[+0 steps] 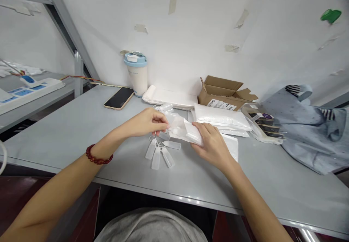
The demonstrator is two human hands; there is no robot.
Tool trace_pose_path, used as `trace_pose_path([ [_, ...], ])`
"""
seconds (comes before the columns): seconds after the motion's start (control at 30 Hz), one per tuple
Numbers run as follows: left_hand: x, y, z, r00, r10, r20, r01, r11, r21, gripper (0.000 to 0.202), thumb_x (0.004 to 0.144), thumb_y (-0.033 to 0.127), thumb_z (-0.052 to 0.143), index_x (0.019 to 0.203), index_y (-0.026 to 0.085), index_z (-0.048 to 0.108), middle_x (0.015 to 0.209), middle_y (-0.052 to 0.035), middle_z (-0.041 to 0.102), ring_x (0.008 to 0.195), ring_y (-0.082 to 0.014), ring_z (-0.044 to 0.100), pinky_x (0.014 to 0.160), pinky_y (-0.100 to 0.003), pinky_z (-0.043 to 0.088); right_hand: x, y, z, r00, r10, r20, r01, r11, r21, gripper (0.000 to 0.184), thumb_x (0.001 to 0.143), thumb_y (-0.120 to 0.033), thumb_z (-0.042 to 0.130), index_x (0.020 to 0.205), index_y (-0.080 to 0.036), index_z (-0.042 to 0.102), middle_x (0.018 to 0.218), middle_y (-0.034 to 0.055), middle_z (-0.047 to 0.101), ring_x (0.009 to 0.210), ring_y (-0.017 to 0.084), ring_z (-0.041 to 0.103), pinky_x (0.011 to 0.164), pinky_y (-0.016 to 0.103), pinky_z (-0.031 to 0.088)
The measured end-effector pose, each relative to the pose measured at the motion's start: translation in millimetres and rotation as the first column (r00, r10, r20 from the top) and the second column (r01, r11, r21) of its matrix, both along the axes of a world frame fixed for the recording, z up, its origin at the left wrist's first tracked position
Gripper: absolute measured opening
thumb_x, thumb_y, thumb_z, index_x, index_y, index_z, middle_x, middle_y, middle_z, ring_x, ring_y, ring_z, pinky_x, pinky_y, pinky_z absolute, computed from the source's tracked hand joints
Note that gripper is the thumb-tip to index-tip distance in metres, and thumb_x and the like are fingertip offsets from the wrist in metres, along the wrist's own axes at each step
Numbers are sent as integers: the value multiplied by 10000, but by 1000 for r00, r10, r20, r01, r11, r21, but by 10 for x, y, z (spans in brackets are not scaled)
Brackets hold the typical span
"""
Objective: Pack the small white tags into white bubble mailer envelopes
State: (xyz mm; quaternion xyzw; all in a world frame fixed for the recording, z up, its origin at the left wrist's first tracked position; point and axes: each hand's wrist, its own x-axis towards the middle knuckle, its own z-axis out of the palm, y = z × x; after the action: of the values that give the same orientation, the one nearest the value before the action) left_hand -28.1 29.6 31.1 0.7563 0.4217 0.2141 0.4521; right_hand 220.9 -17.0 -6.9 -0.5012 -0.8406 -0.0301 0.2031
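My right hand [212, 144] is closed around one end of a white padded mailer [188, 130], held just above the desk. Its open mouth points left. At that mouth, the thumb and fingers of my left hand [149, 122] are pinched together; whether they grip the mailer's edge or a small translucent piece there cannot be made out. Below the mailer, several frosted translucent tags [156, 158] with loops lie fanned out on the grey desk [120, 173]. More clear tags [165, 107] lie behind my left fingers, partly hidden.
A phone [119, 98] and a blue-lidded cup [137, 75] stand at the back left. Behind the mailer are flat white envelopes [171, 97], an opened cardboard box [225, 96] and stacked padded mailers [222, 117]. Farther right lie a clear bag [263, 124] and blue-grey cloth [305, 133].
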Motion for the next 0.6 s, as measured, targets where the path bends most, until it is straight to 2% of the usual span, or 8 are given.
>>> trace_pose_path([
  [0.07, 67, -47, -14, 999, 36, 8, -37, 999, 27, 178, 776, 306, 625, 770, 142, 696, 626, 1, 625, 544, -106, 554, 500, -204, 429, -15, -3, -10, 1000, 7, 10, -7, 1000, 9, 517, 723, -205, 579, 1227, -124, 498, 1114, 140, 621, 1031, 315, 559, 839, 434, 441],
  [0.23, 205, -134, -51, 978, 186, -97, -157, 956, 250, 173, 758, 289, 626, 736, 144, 718, 630, -5, 649, 577, -110, 538, 520, -204, 384, -39, -8, -28, 999, 14, 47, -15, 999, 28, 504, 722, -177, 575, 1217, -104, 511, 1096, 145, 628, 1022, 310, 563, 836, 428, 440],
  [0.3, 216, -140, -48, 972, 187, -145, -149, 960, 237, 198, 765, 310, 616, 729, 143, 717, 609, 0, 635, 549, -103, 509, 499, -206, 357, -42, -11, -28, 999, 14, 52, -16, 999, 33, 500, 725, -175, 571, 1216, -104, 512, 1090, 145, 631, 1018, 308, 565, 836, 427, 439],
  [0.47, 169, -116, -37, 985, 65, -160, -47, 993, 111, 267, 809, 352, 568, 674, 142, 666, 500, 37, 475, 471, -79, 383, 442, -209, 271, -54, -19, -33, 999, 21, 50, -23, 998, 58, 489, 732, -180, 558, 1213, -109, 512, 1096, 148, 629, 1024, 308, 559, 841, 423, 435],
  [0.6, 135, -108, -30, 982, -159, -105, 157, 987, -20, 425, 869, 402, 503, 534, 140, 520, 489, 31, 432, 462, -68, 354, 457, -213, 279, -72, -28, -42, 998, 45, 47, -47, 998, 43, 496, 721, -184, 551, 1209, -103, 511, 1082, 152, 627, 1010, 310, 557, 831, 424, 435],
])
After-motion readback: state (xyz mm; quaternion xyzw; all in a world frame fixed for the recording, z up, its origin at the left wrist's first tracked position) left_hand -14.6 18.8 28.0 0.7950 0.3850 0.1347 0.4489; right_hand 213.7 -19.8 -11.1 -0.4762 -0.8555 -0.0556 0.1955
